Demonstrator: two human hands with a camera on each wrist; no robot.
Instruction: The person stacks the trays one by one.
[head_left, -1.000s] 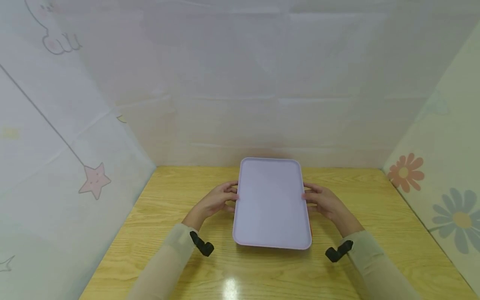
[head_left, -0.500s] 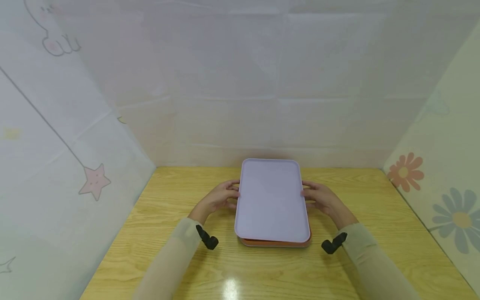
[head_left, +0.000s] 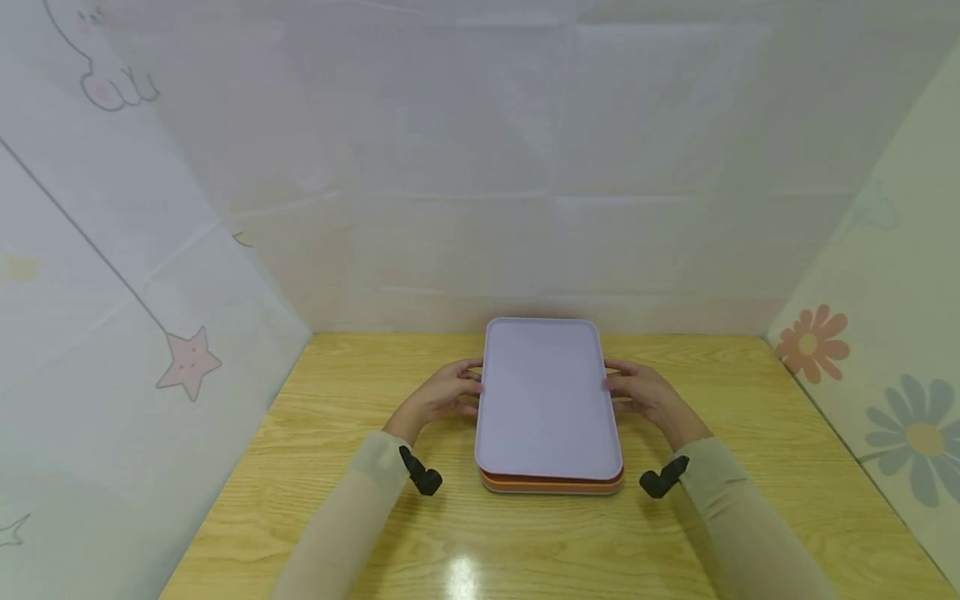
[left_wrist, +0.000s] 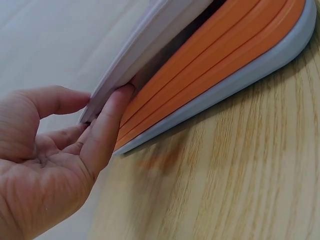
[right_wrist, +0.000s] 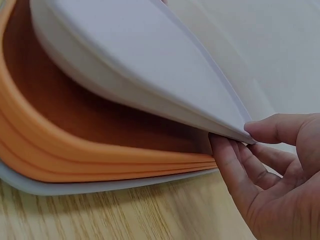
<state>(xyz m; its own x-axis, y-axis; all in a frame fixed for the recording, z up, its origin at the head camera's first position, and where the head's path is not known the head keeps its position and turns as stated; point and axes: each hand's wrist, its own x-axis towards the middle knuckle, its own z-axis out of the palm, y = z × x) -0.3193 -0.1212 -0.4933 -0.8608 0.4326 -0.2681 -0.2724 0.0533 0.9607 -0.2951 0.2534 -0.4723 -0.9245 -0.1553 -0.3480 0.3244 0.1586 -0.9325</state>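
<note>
A pale purple rectangular tray (head_left: 549, 400) is pinched at its two long sides by both hands. My left hand (head_left: 444, 393) has its thumb on the rim and its fingers under the edge; my right hand (head_left: 645, 395) does the same opposite. Beneath lies a stack of orange trays (left_wrist: 200, 65), with a grey-blue tray (left_wrist: 240, 82) at the bottom on the table. In the right wrist view the purple tray (right_wrist: 145, 55) is tilted, with a gap between its near end and the orange trays (right_wrist: 100, 155).
The stack stands on a wooden table (head_left: 360, 517) near the back wall (head_left: 450, 167). Fabric side walls with printed figures enclose the table at left and right. Black wrist mounts (head_left: 422, 472) sit on the sleeves.
The near end of the purple tray has come back from the front and down over the stack, so the orange trays now show below it. Both hands still grip it.
</note>
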